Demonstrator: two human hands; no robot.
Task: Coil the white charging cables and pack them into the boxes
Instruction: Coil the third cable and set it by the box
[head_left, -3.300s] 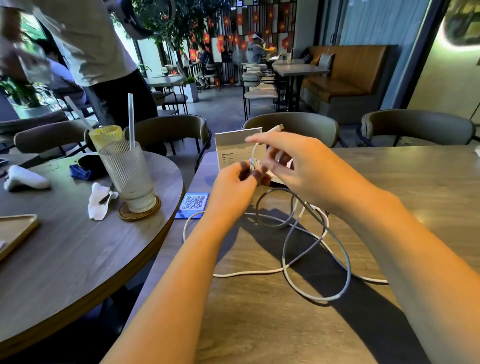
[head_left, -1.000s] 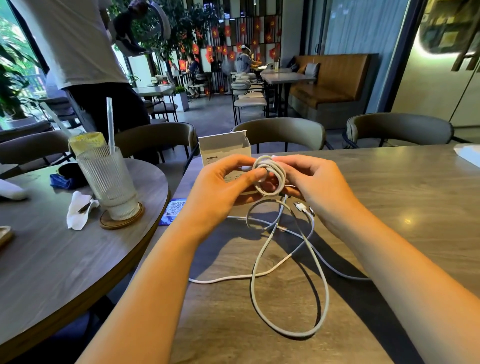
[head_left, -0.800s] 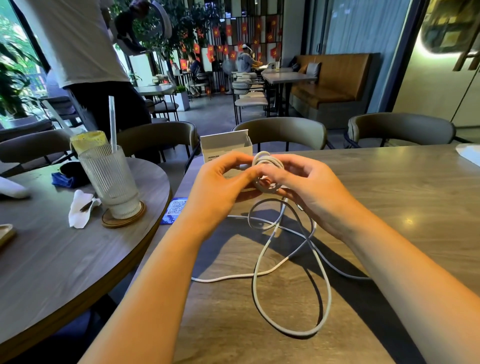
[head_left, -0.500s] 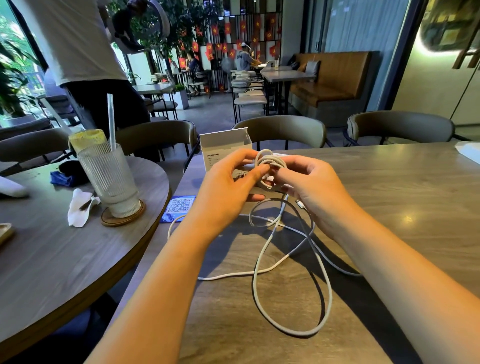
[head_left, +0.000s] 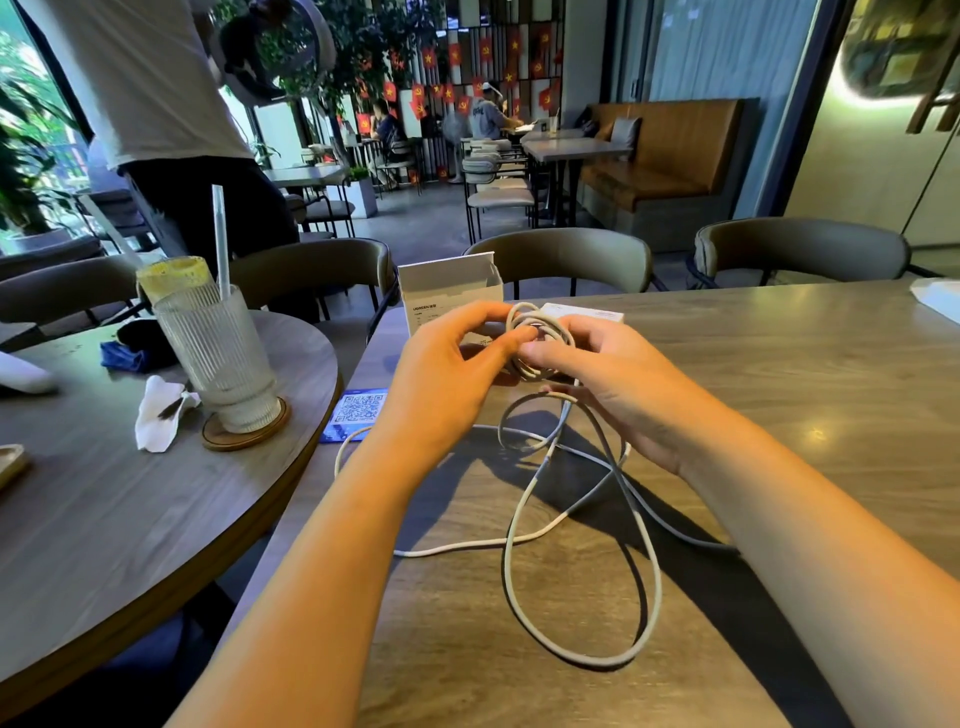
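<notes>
A small coil of the white charging cable (head_left: 540, 332) is held above the wooden table (head_left: 779, 374). My left hand (head_left: 447, 374) pinches its left side and my right hand (head_left: 618, 384) grips its right side. The loose rest of the cable (head_left: 582, 571) hangs down and lies in wide loops on the table in front of me. An open white box (head_left: 447, 291) stands upright just behind my left hand. A second white box (head_left: 587, 312) lies flat behind my right hand, partly hidden.
A blue QR card (head_left: 358, 410) lies at the table's left edge. On the round table (head_left: 130, 519) to the left stand a ribbed glass with a straw (head_left: 218, 353) on a coaster, and a crumpled napkin (head_left: 161, 410). A person stands behind it. Chairs line the far side.
The cable went from a loose strand between my fingers to a small wound coil held by both hands. Over the last second the coil gained turns and the loops on the table shifted slightly.
</notes>
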